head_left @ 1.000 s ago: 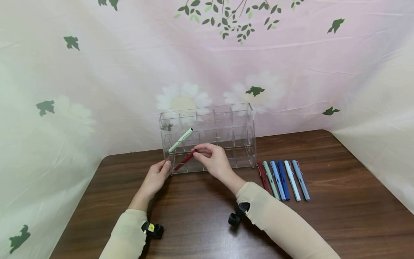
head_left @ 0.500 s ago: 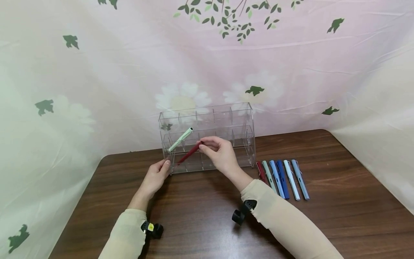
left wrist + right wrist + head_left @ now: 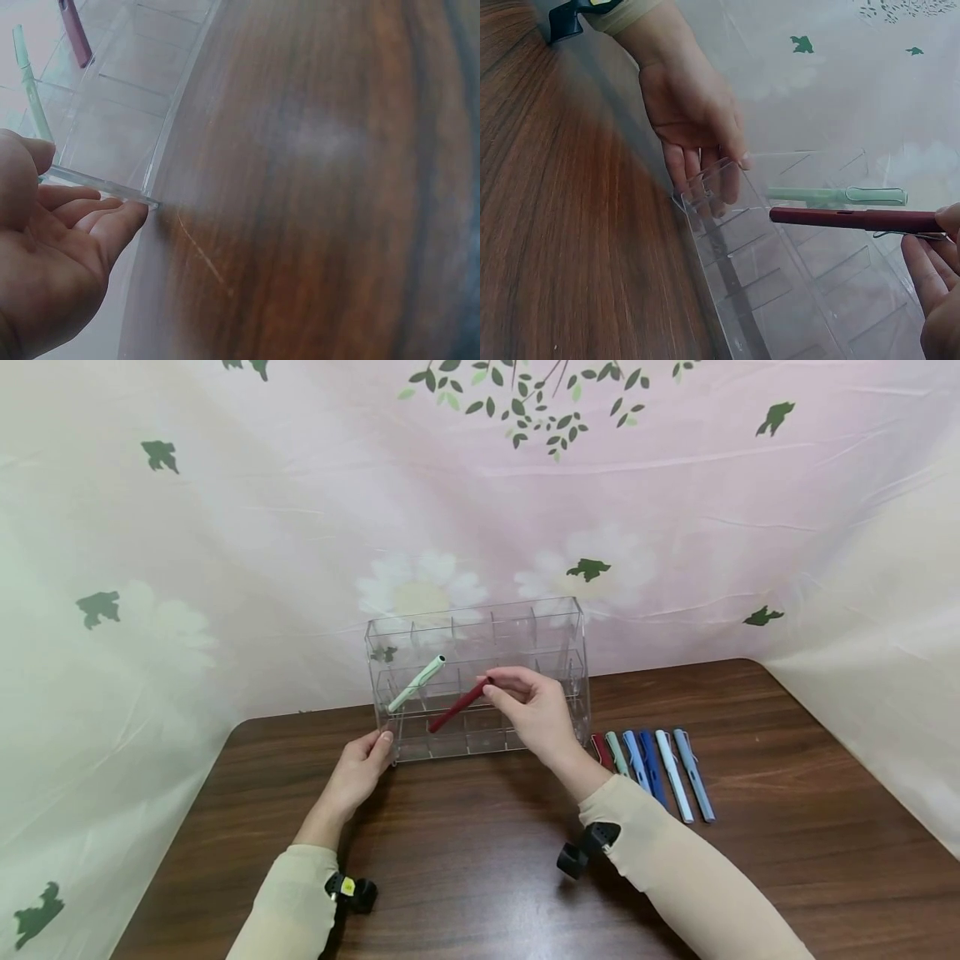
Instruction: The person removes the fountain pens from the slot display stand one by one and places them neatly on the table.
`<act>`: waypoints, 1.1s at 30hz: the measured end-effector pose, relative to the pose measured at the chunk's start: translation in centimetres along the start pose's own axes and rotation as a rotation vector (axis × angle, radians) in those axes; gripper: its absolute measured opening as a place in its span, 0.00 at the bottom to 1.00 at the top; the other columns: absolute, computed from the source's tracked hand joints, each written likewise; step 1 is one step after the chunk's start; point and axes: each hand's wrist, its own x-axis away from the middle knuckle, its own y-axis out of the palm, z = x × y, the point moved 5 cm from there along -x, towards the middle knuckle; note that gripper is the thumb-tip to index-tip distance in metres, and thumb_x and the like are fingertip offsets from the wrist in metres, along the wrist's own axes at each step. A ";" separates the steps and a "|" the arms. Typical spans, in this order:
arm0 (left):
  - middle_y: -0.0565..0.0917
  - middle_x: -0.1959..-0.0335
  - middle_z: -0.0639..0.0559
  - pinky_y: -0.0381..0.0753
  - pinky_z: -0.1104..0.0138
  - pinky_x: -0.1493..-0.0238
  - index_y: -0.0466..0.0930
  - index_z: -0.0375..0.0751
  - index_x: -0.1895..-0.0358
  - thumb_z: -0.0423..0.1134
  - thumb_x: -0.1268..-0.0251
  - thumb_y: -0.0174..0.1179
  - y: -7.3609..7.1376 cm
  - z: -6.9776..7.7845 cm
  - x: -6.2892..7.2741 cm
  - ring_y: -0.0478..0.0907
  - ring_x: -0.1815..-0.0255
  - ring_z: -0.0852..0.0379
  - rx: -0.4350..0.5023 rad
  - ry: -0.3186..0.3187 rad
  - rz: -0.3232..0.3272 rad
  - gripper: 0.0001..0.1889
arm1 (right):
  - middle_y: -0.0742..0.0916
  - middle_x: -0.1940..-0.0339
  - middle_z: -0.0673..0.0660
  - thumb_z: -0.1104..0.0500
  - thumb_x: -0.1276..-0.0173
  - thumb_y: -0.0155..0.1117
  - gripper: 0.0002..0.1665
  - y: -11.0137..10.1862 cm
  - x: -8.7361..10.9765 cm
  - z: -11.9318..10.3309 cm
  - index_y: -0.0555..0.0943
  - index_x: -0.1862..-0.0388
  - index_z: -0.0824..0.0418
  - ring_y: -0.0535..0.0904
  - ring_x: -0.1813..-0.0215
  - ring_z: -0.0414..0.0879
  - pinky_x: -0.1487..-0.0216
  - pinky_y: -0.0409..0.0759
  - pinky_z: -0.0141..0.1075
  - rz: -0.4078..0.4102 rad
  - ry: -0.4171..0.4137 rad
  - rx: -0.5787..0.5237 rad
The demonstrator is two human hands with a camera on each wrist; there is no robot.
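Note:
A clear acrylic pen organizer (image 3: 487, 743) with stepped rows of compartments stands on the table. My left hand (image 3: 363, 770) holds its left side panel near the front corner, thumb on one face and fingers on the other in the left wrist view. My right hand (image 3: 542, 710) pinches a dark red pen (image 3: 459, 706) near its clipped cap end. This pen slants over the front of the organizer, its free end down to the left. A mint green pen (image 3: 417, 683) leans in the leftmost compartment of the middle row, its capped end up to the right.
Right of the organizer, several pens lie side by side on the brown wooden table (image 3: 465, 852): another dark red pen (image 3: 601, 750), a sage green one, and blue and pale ones such as the grey-blue pen (image 3: 695, 777). A printed cloth (image 3: 300, 568) hangs behind.
My right hand has moved up and to the right with the dark red pen, whose lower end has come away from the front left compartment. My left hand stays on the organizer.

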 end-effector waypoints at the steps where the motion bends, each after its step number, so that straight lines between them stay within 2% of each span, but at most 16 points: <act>1: 0.64 0.19 0.23 0.72 0.53 0.20 0.57 0.18 0.19 0.41 0.07 0.40 0.0 0.0 0.0 0.65 0.18 0.34 -0.003 0.001 -0.001 0.29 | 0.92 0.46 0.71 0.70 0.26 0.71 0.15 -0.2 0.1 -0.1 0.87 0.43 0.73 0.91 0.52 0.33 0.47 0.92 0.28 0.002 0.001 0.001; 8: 0.65 0.20 0.22 0.72 0.54 0.20 0.59 0.18 0.20 0.40 0.07 0.41 -0.1 0.0 0.0 0.66 0.18 0.34 0.006 0.002 0.002 0.29 | 0.92 0.45 0.70 0.68 0.26 0.72 0.16 -1.4 0.6 -0.7 0.87 0.42 0.72 0.91 0.51 0.34 0.47 0.92 0.29 0.014 0.001 0.007; 16: 0.64 0.19 0.23 0.72 0.52 0.20 0.57 0.18 0.19 0.41 0.07 0.40 -0.1 0.0 0.1 0.64 0.17 0.34 -0.002 0.001 -0.014 0.29 | 0.91 0.45 0.73 0.69 0.26 0.72 0.17 -2.8 0.9 -1.7 0.86 0.42 0.75 0.91 0.51 0.34 0.44 0.93 0.32 0.030 -0.020 -0.045; 22: 0.64 0.19 0.22 0.72 0.53 0.20 0.58 0.18 0.20 0.40 0.07 0.40 -0.1 0.2 0.1 0.65 0.18 0.34 0.008 0.004 -0.007 0.29 | 0.94 0.48 0.63 0.67 0.27 0.74 0.17 -3.9 1.3 -2.3 0.87 0.42 0.72 0.91 0.51 0.36 0.45 0.93 0.33 0.040 -0.025 -0.010; 25: 0.63 0.19 0.22 0.72 0.54 0.20 0.57 0.18 0.19 0.41 0.07 0.40 -0.1 0.3 0.2 0.64 0.17 0.34 0.010 0.002 -0.010 0.29 | 0.95 0.51 0.58 0.66 0.26 0.74 0.17 -4.3 1.4 -2.4 0.87 0.42 0.73 0.91 0.52 0.35 0.48 0.93 0.31 0.050 -0.023 0.001; 29: 0.62 0.18 0.23 0.72 0.54 0.20 0.57 0.18 0.19 0.41 0.07 0.40 0.0 0.2 0.2 0.64 0.17 0.34 0.009 0.001 -0.010 0.29 | 0.95 0.53 0.55 0.66 0.27 0.74 0.17 -4.7 1.6 -2.5 0.87 0.43 0.72 0.91 0.53 0.35 0.51 0.93 0.29 0.059 -0.023 0.015; 33: 0.63 0.18 0.22 0.72 0.54 0.20 0.57 0.18 0.19 0.41 0.07 0.40 0.1 0.3 0.2 0.63 0.17 0.34 0.015 0.006 -0.013 0.29 | 0.95 0.53 0.51 0.64 0.26 0.74 0.17 -5.3 2.0 -2.7 0.87 0.42 0.70 0.91 0.51 0.35 0.49 0.92 0.28 0.045 -0.023 0.039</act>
